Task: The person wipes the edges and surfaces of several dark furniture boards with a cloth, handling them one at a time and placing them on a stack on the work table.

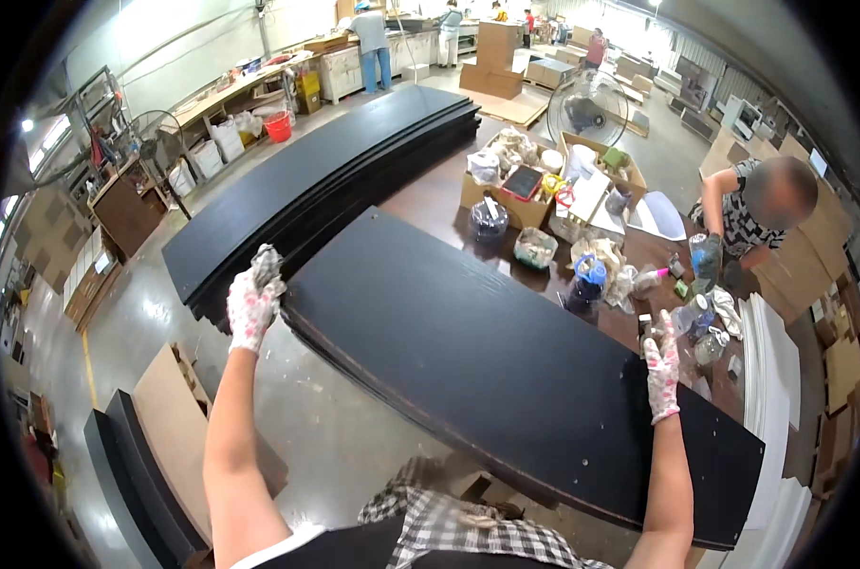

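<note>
A long black panel (487,332) lies slantwise in front of me, on top of other dark boards, with small holes near its ends. My left hand (249,308), in a white glove with pink spots, is closed around a crumpled grey rag (268,261) beside the panel's left end. Over the right part of the panel is my right hand (663,370), in a matching glove, fingers stretched out and holding nothing. Whether it touches the surface I cannot tell. A stack of black panels (325,161) stands beyond my left hand.
Cardboard boxes (506,204) of rags and tools, a blue-capped bottle (589,273) and several jars crowd the brown table (439,204). A co-worker (757,204) in dark gloves stands at its right side, near white panels (769,379). A fan (586,109) stands behind. More boards (150,474) lean lower left.
</note>
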{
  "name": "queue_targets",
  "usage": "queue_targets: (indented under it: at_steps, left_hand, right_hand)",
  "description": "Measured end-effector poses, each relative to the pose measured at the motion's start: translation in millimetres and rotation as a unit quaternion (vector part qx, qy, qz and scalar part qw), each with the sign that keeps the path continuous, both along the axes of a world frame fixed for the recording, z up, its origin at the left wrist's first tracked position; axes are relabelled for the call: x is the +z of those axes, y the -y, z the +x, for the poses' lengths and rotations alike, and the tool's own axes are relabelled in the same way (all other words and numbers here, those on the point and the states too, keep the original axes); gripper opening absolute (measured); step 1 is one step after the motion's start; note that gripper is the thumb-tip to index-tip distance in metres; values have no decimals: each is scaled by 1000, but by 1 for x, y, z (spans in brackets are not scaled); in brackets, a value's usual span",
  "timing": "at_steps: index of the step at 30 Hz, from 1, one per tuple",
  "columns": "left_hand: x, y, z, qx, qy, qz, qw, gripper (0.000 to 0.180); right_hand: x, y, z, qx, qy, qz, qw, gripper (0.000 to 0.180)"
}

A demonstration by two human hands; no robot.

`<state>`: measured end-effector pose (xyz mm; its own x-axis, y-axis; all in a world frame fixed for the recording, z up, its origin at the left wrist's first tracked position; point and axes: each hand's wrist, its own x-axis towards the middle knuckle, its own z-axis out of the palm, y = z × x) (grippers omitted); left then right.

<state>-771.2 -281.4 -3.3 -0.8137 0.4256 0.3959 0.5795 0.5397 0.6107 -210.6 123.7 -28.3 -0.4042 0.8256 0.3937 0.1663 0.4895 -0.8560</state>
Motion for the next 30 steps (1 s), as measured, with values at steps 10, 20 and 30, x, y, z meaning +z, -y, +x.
queue_targets:
  at_steps: [10, 20, 30]
  left_hand:
    - [9, -40, 262, -467, -140, -203, 849, 63]
    - [-15, -65, 335, -576, -266, -136, 761, 44]
    - [-12, -63, 398, -649, -271, -135, 697, 41]
  right_hand:
    - [-14, -3, -17, 26, 16, -54, 998, 65]
    - [-19, 2, 0, 46, 23, -65, 997, 67]
    - [-8, 31, 53, 57, -19, -144, 988, 62]
